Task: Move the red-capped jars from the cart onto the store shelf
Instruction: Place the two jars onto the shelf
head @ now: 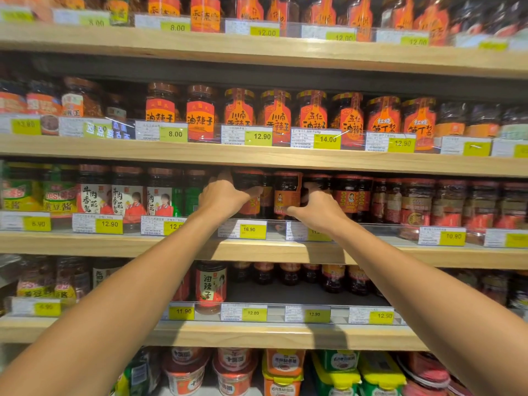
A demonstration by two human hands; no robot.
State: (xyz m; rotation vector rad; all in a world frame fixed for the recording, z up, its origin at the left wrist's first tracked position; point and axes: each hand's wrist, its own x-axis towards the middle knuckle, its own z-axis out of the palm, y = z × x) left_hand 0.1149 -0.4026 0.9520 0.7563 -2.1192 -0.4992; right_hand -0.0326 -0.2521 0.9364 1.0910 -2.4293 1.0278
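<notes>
Two bare forearms reached from the near edge up to the third shelf (257, 247). The left hand (225, 195) was closed around one dark jar (248, 181) with a red cap. The right hand (317, 204) gripped a second jar (287, 192) just right of it, fingers curled on its orange label. Both jars stood upright on the shelf among other jars.

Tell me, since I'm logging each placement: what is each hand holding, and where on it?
Each grips a red-capped jar on the shelf: left hand around the side of one jar, right hand on another jar's lower side.
</notes>
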